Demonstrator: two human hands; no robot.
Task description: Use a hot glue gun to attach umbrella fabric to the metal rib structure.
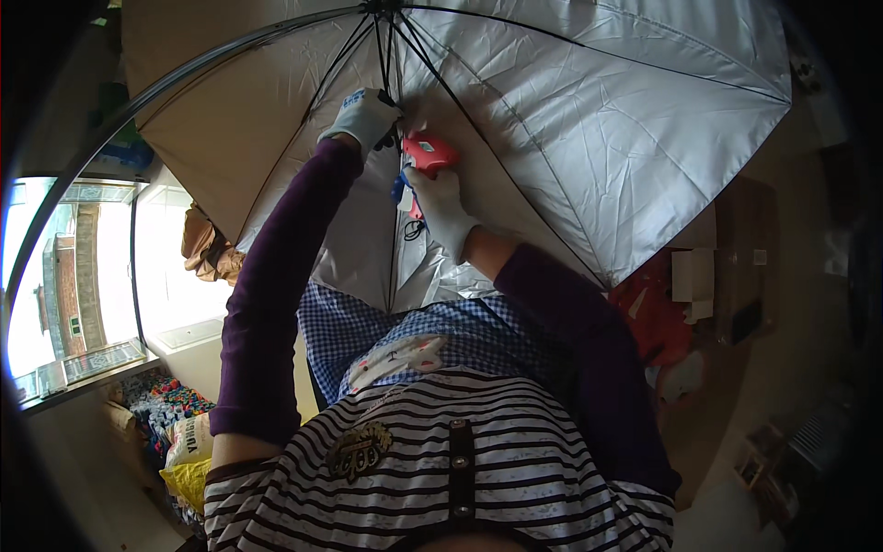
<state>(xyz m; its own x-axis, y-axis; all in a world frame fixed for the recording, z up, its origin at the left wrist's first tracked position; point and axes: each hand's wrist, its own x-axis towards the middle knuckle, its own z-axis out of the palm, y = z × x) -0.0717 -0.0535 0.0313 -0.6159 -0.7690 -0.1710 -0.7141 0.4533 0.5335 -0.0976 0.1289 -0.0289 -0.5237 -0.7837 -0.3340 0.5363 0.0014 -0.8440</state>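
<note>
An umbrella (589, 147) is spread open before me, the silver underside of its canopy facing me. Thin black ribs (429, 60) fan out from its hub at the top. My left hand (361, 118), in a pale work glove with dark fingertips, is closed at the ribs below the hub; its fingertips are partly hidden. Just to the right and lower, my right hand (443, 210) wears a similar glove with blue on it. It grips a red handheld tool (430, 152) with a small pale label, whose exact kind I cannot make out. A dark looped cord (415, 230) hangs under that hand.
A curved dark metal bar (175, 78) arcs across the upper left. Left of me are a bright window (78, 276), brown crumpled material (208, 248), and a yellow bag (189, 483). Red material (655, 313) and a white box (693, 278) lie to the right.
</note>
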